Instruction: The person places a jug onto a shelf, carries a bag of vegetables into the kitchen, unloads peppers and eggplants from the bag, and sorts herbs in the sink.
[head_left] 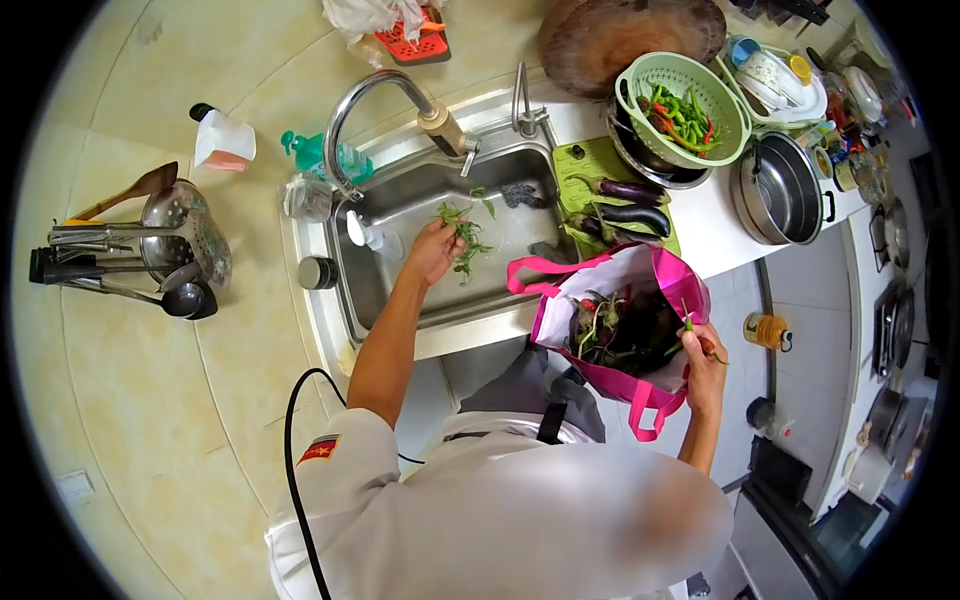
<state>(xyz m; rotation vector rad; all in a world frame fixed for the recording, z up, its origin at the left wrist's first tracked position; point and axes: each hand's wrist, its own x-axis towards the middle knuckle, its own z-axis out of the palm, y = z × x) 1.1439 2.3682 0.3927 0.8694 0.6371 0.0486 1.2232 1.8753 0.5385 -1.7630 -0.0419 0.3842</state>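
Note:
Over the sink [400, 285], my left hand [433, 252] is closed around a few leafy green sprigs [462, 232] that hang from the fingertips. My right hand [706, 362] pinches chili peppers [689, 318], green and reddish, at the right rim of a pink shopping bag [612, 378]. The bag stands open, tilted towards me, with stemmed vegetables and dark eggplants inside; its lower part is partly hidden. Beyond it, purple eggplants [632, 215] lie on a green cutting board [592, 160] at the sink's right side.
A green colander [733, 118] of red and green peppers sits on a metal bowl [665, 180]. Right of it stands a steel pot [790, 188]. The faucet [345, 115] arches over the sink, near a white pump bottle [376, 236]. An oil bottle [765, 331] stands lower right.

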